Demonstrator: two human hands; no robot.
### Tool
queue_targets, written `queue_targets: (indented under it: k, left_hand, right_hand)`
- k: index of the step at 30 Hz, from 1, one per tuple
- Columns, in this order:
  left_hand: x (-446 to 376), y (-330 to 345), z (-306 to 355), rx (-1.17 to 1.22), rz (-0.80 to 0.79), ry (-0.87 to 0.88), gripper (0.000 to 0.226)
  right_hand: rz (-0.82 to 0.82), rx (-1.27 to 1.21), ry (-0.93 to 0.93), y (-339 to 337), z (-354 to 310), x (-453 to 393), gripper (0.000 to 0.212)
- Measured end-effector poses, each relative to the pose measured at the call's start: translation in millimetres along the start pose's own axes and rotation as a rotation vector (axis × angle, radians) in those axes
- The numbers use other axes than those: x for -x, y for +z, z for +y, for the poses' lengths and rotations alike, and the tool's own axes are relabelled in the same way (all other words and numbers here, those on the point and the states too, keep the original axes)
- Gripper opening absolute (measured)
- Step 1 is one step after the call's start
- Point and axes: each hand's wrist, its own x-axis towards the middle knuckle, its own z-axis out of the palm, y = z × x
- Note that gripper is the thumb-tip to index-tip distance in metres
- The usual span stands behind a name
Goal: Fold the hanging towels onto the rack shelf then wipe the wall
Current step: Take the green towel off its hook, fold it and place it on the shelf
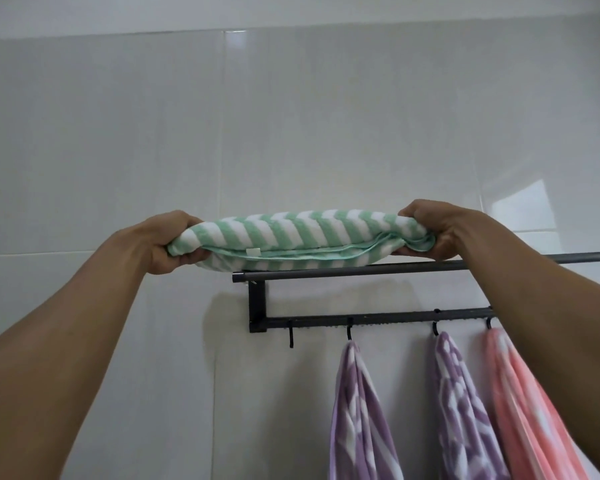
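A folded green-and-white striped towel (291, 233) lies flat on top of the black wall rack's shelf (361, 270), its left end overhanging the shelf's left end. My left hand (163, 244) grips the towel's left end and my right hand (433, 230) grips its right end. Below, two purple-and-white towels (357, 417) (465, 410) and a pink towel (527, 403) hang from hooks on the rack's lower bar (361, 320). The white tiled wall (257, 133) fills the background.
One bare black hook (290, 336) hangs at the left of the lower bar. The rack's upright bracket (257, 306) joins shelf and bar at the left end. Bare wall lies left of and above the rack.
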Motion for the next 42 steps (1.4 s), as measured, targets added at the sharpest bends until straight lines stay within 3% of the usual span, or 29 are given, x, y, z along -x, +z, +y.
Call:
queue_targets:
  k: [4, 10, 13, 17, 19, 21, 24, 26, 30, 36, 42]
  left_hand:
    - [-2, 7, 8, 0.042, -0.038, -0.001, 0.018]
    - [-1, 4, -4, -0.074, -0.035, -0.109, 0.02]
    - [3, 1, -3, -0.146, -0.009, -0.12, 0.023]
    - [5, -3, 8, -0.469, 0.135, -0.104, 0.054]
    - [8, 1, 16, -0.621, 0.219, 0.007, 0.06]
    - [13, 12, 24, -0.626, 0.239, 0.257, 0.061]
    - [31, 37, 25, -0.805, 0.083, 0.57, 0.069]
    - [39, 53, 19, -1.056, -0.01, 0.608, 0.074]
    - [28, 58, 2, -1.458, 0.105, 0.688, 0.078]
    - [12, 48, -5, -1.426, 0.186, 0.703, 0.064]
    - [12, 46, -4, -1.455, 0.228, 0.733, 0.081]
  right_hand:
    - [0.009, -0.035, -0.008, -8, -1, -3, 0.022]
    - [-0.014, 0.061, 0.054, -9, 7, -3, 0.021]
    - [0.079, 0.344, 0.019, -9, 2, 2, 0.022]
    - [0.291, 0.862, -0.14, -1, -11, 19, 0.025]
    - [0.443, 1.047, -0.311, 9, -19, 22, 0.035]
    - [0.462, 1.14, -0.529, 25, -24, 24, 0.047]
    - [0.237, 1.262, -0.712, 57, -23, 30, 0.061]
    - [0.131, 1.352, -0.646, 68, -16, 29, 0.067]
    - [0.093, 1.315, -0.565, 75, 2, 25, 0.074]
    - [0.169, 1.162, -0.553, 65, 1, 29, 0.076]
    - [0.23, 1.082, -0.539, 53, 0, 39, 0.07]
